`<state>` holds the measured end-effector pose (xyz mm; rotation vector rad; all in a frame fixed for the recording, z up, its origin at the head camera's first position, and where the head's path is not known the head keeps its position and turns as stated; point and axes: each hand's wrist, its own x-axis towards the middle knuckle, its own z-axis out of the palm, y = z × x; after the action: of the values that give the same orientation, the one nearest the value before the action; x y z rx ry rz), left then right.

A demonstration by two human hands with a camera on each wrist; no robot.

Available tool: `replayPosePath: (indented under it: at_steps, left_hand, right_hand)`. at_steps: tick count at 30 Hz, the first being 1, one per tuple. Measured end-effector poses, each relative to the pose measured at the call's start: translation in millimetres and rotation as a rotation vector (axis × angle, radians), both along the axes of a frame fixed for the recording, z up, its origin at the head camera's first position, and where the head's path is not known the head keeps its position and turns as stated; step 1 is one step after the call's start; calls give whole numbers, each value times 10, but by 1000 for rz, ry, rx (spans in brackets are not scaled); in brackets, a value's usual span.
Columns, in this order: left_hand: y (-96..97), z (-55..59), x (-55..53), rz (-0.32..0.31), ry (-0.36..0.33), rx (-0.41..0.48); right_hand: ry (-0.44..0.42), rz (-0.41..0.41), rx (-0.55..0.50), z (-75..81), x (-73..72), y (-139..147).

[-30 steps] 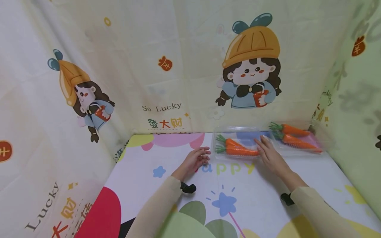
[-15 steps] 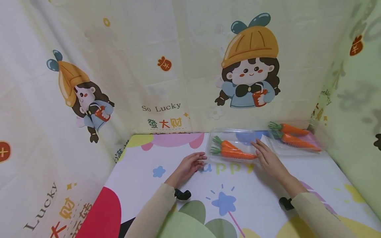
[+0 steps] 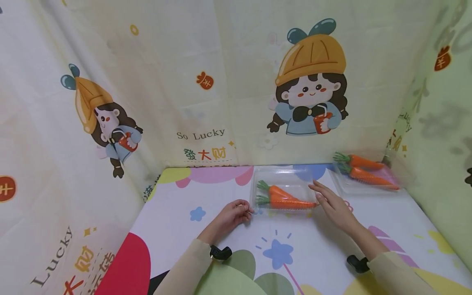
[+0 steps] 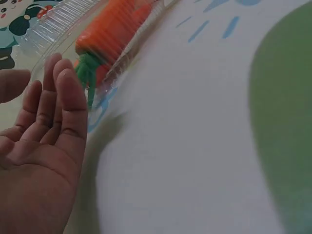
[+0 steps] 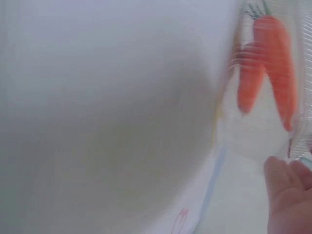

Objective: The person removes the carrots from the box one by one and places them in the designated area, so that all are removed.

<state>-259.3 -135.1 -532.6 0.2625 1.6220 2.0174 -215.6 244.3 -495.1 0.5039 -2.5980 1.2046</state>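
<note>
The head view is bright. The left wrist view is darker, with a soft shadow beside the left hand [image 4: 46,156] and shiny streaks on the clear box [image 4: 53,30]. The right wrist view is pale and blurry.

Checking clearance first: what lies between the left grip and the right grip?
One clear plastic container with two orange carrots inside; the head view shows it.

A draped tabletop booth [image 3: 243,45]: cartoon-printed cloth [image 3: 243,110] (lettered "So Lucky") rises left, far and right of a brightly patterned table [image 3: 166,205].
</note>
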Motion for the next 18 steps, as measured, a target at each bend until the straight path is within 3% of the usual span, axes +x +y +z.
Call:
replayPosePath:
  at_steps: [4, 7, 13, 18]
  left_hand:
    - [-97, -25, 101, -77, -7, 6]
    - [-158, -45, 171, -113, -10, 17]
    - [-235, -70, 289, -156, -27, 40]
    - [-263, -92, 374, -164, -43, 92]
  right_hand:
    - [-42, 10, -42, 40, 124, -36]
    - [-17, 11, -52, 38, 210, -62]
    - [18, 10, -39, 17, 346, -100]
    - [-24, 35, -124, 16, 423, -73]
